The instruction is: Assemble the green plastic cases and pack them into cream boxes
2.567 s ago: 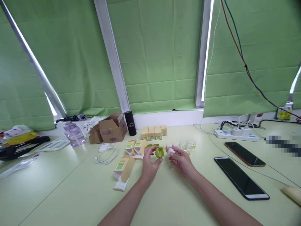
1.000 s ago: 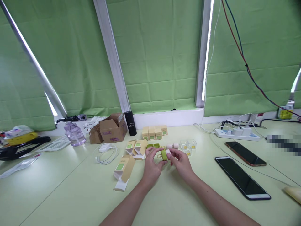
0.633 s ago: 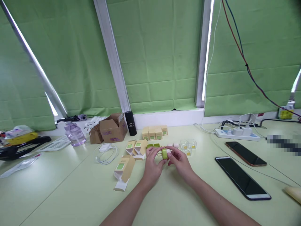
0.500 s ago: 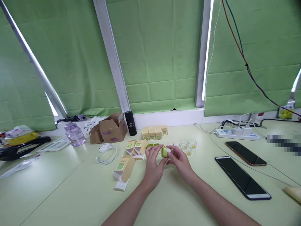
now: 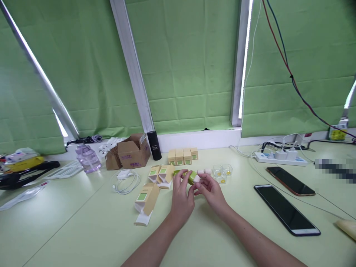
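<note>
Above the table, a small green jar [image 5: 191, 177] with a white end piece [image 5: 196, 179] is held tilted between my two hands. My left hand [image 5: 182, 194] has its fingers closed around the green part. With thumb and fingers, my right hand [image 5: 210, 193] pinches the white end. Just behind my left fingers, a similar green piece [image 5: 176, 172] shows partly. Small white pieces [image 5: 208, 171] lie behind my right fingers. To their right stand several clear cups [image 5: 227, 170] with yellow centres. Opened small cartons [image 5: 150, 196] lie left of my left hand.
Several closed cartons [image 5: 179, 156] stand in a row at the back. Left are a black cylinder [image 5: 154, 145], a cardboard box [image 5: 133, 151], a charger cable [image 5: 126, 181] and a purple bottle [image 5: 88, 159]. Right are two phones [image 5: 287, 209] and a power strip [image 5: 280, 158].
The jar has tilted, its white end now pointing down to the right. My left fingers have come further over the green part, and my right hand has shifted slightly.
</note>
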Motion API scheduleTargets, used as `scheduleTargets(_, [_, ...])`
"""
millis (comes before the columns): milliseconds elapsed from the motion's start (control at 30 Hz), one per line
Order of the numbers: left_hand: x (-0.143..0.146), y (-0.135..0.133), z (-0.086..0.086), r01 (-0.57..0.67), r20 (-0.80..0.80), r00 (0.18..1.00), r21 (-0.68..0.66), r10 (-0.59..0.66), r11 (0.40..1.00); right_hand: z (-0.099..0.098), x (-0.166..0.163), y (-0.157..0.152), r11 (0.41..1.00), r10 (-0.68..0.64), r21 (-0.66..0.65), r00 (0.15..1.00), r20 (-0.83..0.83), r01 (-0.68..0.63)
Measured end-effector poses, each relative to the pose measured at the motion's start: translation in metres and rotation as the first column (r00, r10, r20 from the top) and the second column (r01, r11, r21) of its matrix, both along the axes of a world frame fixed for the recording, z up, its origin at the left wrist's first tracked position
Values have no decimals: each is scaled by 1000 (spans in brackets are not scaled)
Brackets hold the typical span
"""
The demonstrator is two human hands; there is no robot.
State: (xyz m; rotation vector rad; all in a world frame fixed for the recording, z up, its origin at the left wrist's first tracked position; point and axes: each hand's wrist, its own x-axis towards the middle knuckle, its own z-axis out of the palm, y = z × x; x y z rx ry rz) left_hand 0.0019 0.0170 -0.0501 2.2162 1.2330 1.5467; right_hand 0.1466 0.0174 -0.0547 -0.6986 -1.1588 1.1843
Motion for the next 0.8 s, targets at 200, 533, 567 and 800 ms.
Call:
scheduleTargets(200, [-1,1,1,104,147,986,-143,-83,984,-2,3,-3,994,-85,84,981,173,72])
scheduleTargets(533, [3,7,1,490,582,778,-331,-234,807,5,11,-7,897,-404,370,790,462,242])
scheduleTargets(567, [2,7,1,494,589,775,-337,-230,802,5,12,-7,873,-441,429,753,488,232])
scheduleTargets(800, [5,8,2,577,633,723,-332,-277,746,1,14,-5,761,-570,642,574,588,98])
